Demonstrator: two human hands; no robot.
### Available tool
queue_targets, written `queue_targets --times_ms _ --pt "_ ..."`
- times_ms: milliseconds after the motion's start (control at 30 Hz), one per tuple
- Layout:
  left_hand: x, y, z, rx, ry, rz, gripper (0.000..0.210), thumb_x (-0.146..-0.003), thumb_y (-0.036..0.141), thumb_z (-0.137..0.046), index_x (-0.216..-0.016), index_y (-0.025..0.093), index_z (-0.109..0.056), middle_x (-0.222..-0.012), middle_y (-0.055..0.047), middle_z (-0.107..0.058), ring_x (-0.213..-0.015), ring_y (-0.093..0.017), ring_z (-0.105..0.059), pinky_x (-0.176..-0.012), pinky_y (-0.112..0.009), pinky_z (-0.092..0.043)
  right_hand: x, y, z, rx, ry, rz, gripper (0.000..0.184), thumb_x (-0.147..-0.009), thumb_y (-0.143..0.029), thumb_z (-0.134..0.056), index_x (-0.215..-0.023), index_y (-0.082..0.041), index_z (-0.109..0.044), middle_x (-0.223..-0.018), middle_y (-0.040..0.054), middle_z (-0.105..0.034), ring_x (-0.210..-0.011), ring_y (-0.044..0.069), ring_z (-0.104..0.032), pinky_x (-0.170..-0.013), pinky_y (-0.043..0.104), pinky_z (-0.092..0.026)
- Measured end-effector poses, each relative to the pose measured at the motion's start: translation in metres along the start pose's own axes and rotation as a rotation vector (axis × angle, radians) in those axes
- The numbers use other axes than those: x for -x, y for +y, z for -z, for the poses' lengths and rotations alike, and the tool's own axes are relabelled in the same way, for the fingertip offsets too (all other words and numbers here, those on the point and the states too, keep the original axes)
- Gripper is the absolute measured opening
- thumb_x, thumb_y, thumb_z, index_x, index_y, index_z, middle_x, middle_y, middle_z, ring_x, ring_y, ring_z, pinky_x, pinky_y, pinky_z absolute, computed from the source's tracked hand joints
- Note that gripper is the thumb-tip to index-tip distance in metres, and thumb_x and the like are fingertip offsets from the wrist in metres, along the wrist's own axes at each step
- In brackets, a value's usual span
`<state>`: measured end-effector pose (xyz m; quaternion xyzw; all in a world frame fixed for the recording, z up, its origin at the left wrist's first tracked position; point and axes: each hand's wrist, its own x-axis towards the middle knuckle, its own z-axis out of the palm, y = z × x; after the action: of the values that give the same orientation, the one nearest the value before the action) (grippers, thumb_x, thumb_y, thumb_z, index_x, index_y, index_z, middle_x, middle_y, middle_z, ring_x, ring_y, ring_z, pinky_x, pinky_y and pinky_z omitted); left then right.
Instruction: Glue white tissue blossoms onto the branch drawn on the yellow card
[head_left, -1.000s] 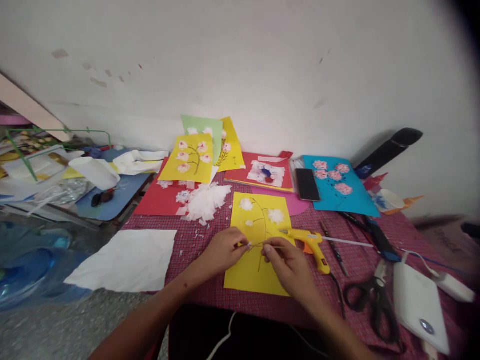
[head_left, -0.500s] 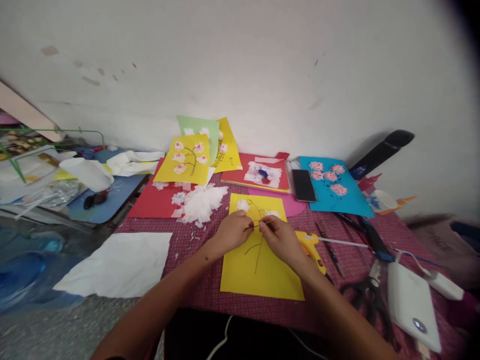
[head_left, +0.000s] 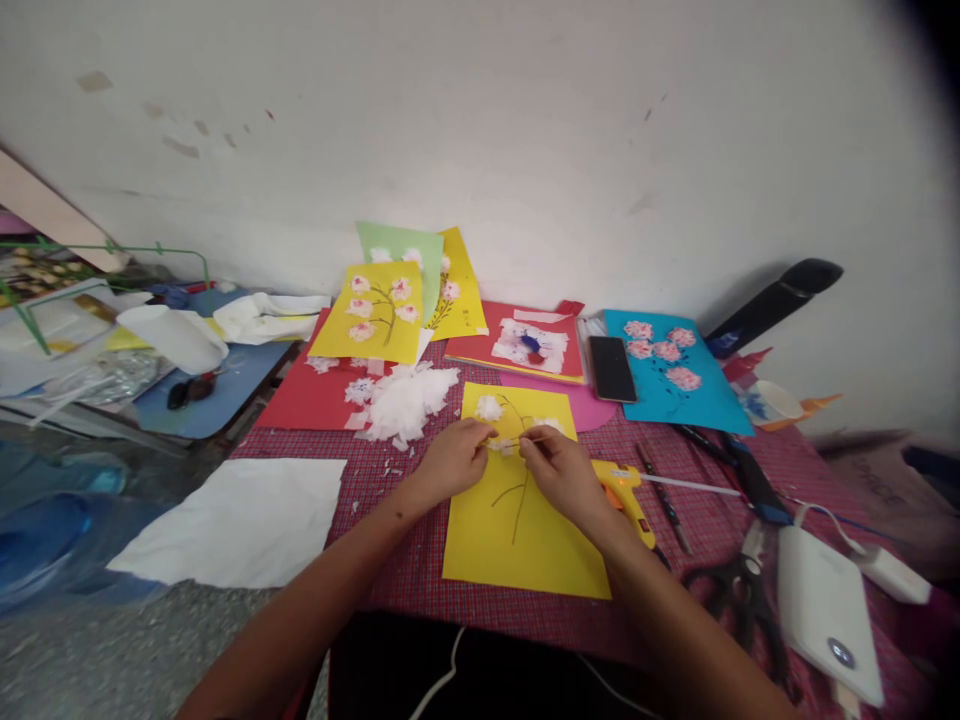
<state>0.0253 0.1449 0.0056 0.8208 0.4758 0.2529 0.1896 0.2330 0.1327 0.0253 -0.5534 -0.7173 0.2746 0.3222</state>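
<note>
A yellow sheet of paper [head_left: 487, 545] lies before me, with thin brown stems and white tissue flowers [head_left: 489, 407] near its top. Over its upper part, my right hand [head_left: 562, 472] pinches a thin stick [head_left: 535, 438] between thumb and fingertips. My left hand [head_left: 456, 458] is at the sheet's left edge with fingers curled together; what they hold, if anything, is hidden. A white tissue piece [head_left: 505, 447] shows between the two hands. Partly behind my right forearm lies a yellow glue gun [head_left: 621, 480] with a glue stick in its back end.
Left of the sheet are a pile of white tissue pieces [head_left: 409, 402] and a white cloth-like sheet [head_left: 236, 525]. A phone [head_left: 611, 368] and blue flower picture [head_left: 675, 370] lie behind. Scissors [head_left: 742, 590], a pen [head_left: 666, 500] and a white power bank [head_left: 825, 610] are at right.
My left hand has drawn slightly left, away from my right fingertips, and the white tissue piece now shows between them. My right hand keeps its pinch in nearly the same place.
</note>
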Motion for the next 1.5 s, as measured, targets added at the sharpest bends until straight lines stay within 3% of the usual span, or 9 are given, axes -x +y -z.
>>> queue_targets --times_ms 433,700,867,1067,1167,1300,1500 --pt "0.002 0.003 -0.001 -0.098 -0.019 -0.032 0.03 -0.084 0.012 -0.054 -0.111 0.016 -0.065 -0.104 -0.009 -0.065 -0.1 -0.023 -0.061 -0.092 -0.036 -0.049 -0.021 -0.022 0.005 0.282 -0.114 0.094 0.02 -0.092 -0.027 -0.051 -0.088 -0.02 -0.069 -0.082 0.0061 -0.075 -0.075 0.022 -0.07 -0.067 0.029 -0.046" --pt "0.0 0.002 -0.002 -0.119 -0.035 -0.03 0.032 -0.084 0.013 -0.054 -0.114 0.016 -0.064 -0.105 -0.009 -0.065 -0.102 -0.024 -0.061 -0.093 -0.037 -0.049 -0.018 -0.015 0.001 0.219 -0.019 0.072 0.02 -0.092 -0.031 -0.052 -0.089 -0.021 -0.069 -0.084 0.0063 -0.076 -0.076 0.022 -0.071 -0.068 0.029 -0.05" --pt "0.005 0.011 0.005 -0.097 -0.04 -0.003 0.032 -0.086 0.012 -0.054 -0.117 0.015 -0.062 -0.107 -0.01 -0.065 -0.104 -0.024 -0.061 -0.095 -0.038 -0.049 -0.017 -0.017 0.009 0.161 0.055 0.085 0.02 -0.093 -0.034 -0.053 -0.087 -0.021 -0.067 -0.086 0.0067 -0.076 -0.077 0.022 -0.071 -0.07 0.03 -0.051" --pt "0.06 0.031 0.03 -0.095 -0.076 -0.034 0.02 -0.095 0.02 -0.05 -0.109 0.02 -0.064 -0.104 -0.006 -0.065 -0.098 -0.02 -0.06 -0.09 -0.034 -0.048 0.023 -0.035 0.017 -0.023 0.062 0.066 0.019 -0.094 -0.033 -0.054 -0.092 -0.02 -0.068 -0.084 0.0049 -0.073 -0.071 0.018 -0.068 -0.067 0.028 -0.051" --pt "0.082 0.015 0.049 -0.239 -0.014 0.115 0.018 -0.098 0.022 -0.047 -0.097 0.021 -0.065 -0.095 -0.005 -0.065 -0.092 -0.022 -0.06 -0.085 -0.035 -0.047 0.056 -0.043 0.004 -0.155 0.022 0.036 0.017 -0.095 -0.032 -0.055 -0.094 -0.02 -0.068 -0.086 0.0043 -0.072 -0.075 0.017 -0.069 -0.068 0.026 -0.053" --pt "0.088 -0.019 0.068 -0.4 0.133 0.37 0.014 -0.093 0.027 -0.056 -0.103 0.019 -0.063 -0.101 -0.009 -0.064 -0.097 -0.025 -0.06 -0.087 -0.037 -0.046 0.09 -0.046 -0.021 -0.236 -0.062 0.069 0.014 -0.096 -0.027 -0.055 -0.094 -0.021 -0.068 -0.086 0.0025 -0.07 -0.078 0.016 -0.068 -0.071 0.025 -0.052" --pt "0.077 -0.031 0.067 -0.502 0.098 0.428 0.023 -0.091 0.039 -0.06 -0.101 0.019 -0.063 -0.1 -0.01 -0.064 -0.098 -0.027 -0.06 -0.084 -0.036 -0.046 0.106 -0.041 -0.035 -0.287 -0.035 0.058 0.013 -0.095 -0.027 -0.055 -0.092 -0.021 -0.067 -0.079 0.0008 -0.066 -0.071 0.014 -0.064 -0.067 0.023 -0.05"
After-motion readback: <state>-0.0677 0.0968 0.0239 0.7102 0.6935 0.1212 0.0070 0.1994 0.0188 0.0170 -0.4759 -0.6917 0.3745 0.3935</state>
